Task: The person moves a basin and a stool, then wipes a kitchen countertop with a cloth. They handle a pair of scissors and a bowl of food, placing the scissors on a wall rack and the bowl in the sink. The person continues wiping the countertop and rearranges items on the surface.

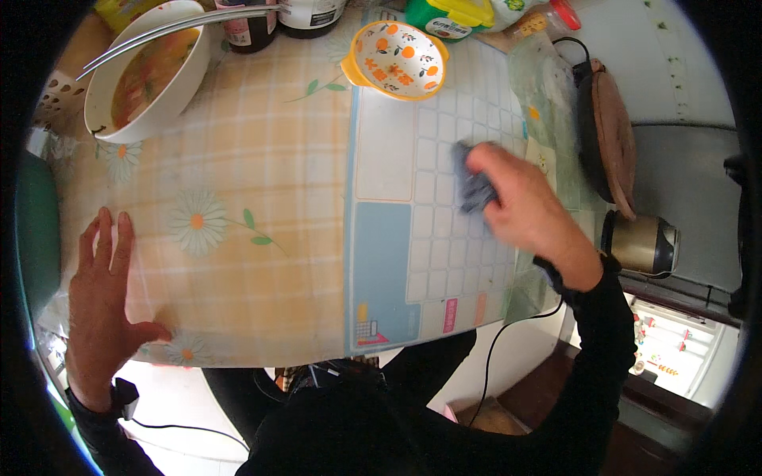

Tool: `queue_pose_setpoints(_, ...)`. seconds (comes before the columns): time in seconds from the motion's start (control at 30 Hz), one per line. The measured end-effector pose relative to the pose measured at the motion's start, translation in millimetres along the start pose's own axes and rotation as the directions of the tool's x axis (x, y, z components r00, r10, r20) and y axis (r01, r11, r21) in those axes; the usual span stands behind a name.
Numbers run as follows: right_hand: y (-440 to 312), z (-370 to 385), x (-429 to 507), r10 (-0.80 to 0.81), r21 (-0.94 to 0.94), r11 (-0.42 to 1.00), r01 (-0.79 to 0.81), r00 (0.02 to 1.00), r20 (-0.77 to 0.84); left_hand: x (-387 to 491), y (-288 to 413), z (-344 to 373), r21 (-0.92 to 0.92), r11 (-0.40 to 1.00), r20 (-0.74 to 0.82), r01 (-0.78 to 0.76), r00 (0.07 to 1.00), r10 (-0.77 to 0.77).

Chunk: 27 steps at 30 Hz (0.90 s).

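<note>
My right hand (524, 202) grips a crumpled dark grey-blue cloth (473, 178), which lies against a printed grid mat (381, 256) on the right half of the table. Both the hand and the cloth are slightly blurred. Palm down and fingers apart, my left hand (107, 291) rests on the flowered plaid tablecloth (256, 166) near the table's left edge. It holds nothing. Beyond the cloth stands a small two-handled dish (399, 59) with an orange pattern and a yellow rim; nothing shows inside it.
A white bowl (190, 89) of soup stands at the back left with metal chopsticks (178, 25) across it. Bottles (247, 30) and a green tub with a yellow lid (449, 18) line the back. At the right are a brown round appliance (613, 137) and a cable (497, 339).
</note>
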State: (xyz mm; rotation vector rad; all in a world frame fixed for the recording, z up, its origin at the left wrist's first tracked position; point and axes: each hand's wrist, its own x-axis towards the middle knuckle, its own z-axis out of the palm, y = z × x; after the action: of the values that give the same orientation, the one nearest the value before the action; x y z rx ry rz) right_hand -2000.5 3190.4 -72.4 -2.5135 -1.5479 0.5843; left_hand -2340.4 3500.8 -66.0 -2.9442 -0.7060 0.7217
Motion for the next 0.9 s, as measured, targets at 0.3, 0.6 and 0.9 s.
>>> queue_pose_setpoints(0.3,-71.8,46.0,-42.5,-0.34,0.056,0.936,0.348,0.934,-0.111,3.7,-28.8,18.1,0.01,0.982,-0.138,-0.191,0.972,0.191)
queue_pose_setpoints(0.6,89.6,-9.9,-196.9,0.329,0.27,0.94,-0.208,0.761,-0.56,6.8,-45.7,35.6,-0.014,0.969,-0.213,-0.249,0.947,0.24)
queue_pose_setpoints(0.9,141.9,60.4,-216.1,0.509,0.106,0.83,-0.548,0.664,-0.548,21.1,-43.6,33.4,0.036,0.988,-0.104,-0.153,0.982,0.156)
